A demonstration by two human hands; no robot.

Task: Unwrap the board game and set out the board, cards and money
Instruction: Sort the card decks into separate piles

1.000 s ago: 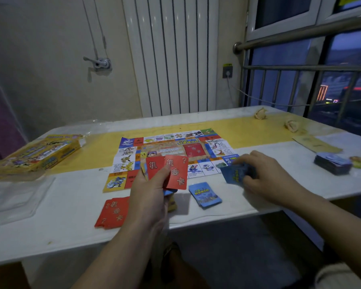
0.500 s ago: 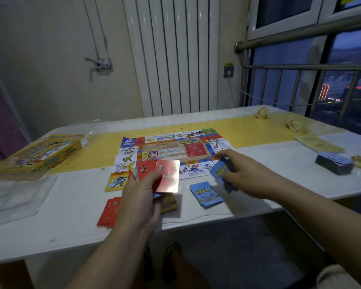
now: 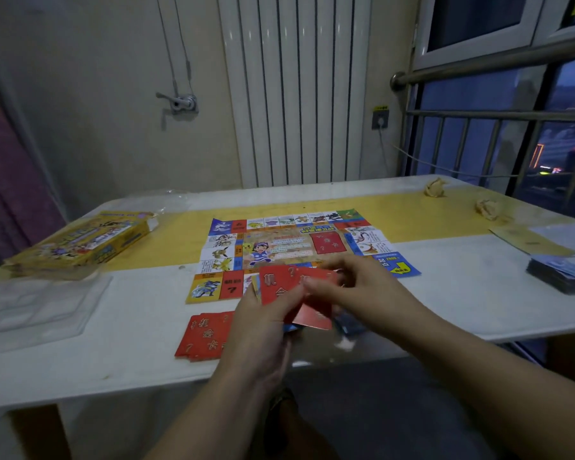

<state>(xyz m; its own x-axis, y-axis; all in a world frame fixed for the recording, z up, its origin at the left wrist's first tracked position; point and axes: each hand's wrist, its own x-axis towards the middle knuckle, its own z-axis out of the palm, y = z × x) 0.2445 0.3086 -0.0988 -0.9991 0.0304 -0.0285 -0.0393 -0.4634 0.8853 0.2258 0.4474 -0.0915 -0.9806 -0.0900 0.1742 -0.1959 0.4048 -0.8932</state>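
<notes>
The left hand (image 3: 259, 330) is raised just above the near edge of the table (image 3: 130, 346) and grips a small fan of red cards (image 3: 278, 287), its thumb laid across their face and the other fingers curled behind them. The cards stand nearly upright, their printed sides towards the camera. The right hand (image 3: 359, 287) reaches in from the right with its fingers (image 3: 316, 287) bent and resting on the front of the fan. It is blurred, and the thumb is hidden behind the cards, so I cannot tell whether it pinches a card or only touches one. One red card hangs lower than the rest, tilted, just under the right hand's fingers. The board (image 3: 292, 244) lies flat and unfolded in the middle of the table, half on the yellow strip (image 3: 405, 214) and half on the white part, and the hands cover its near edge. A loose pile of red cards (image 3: 203, 336) lies on the table just left of the left wrist, and some blue cards (image 3: 349, 325) lie under the right hand, mostly hidden. Far to the right sits a dark stack (image 3: 560, 275) – cards or notes, too dim to say which. The yellow box (image 3: 80, 244) rests at the left end, with a clear plastic tray (image 3: 37, 307) in front of it. Two crumpled paper balls (image 3: 435, 188) lie near the far right corner, and a flat yellowish sheet (image 3: 531, 242) lies near the dark stack.
</notes>
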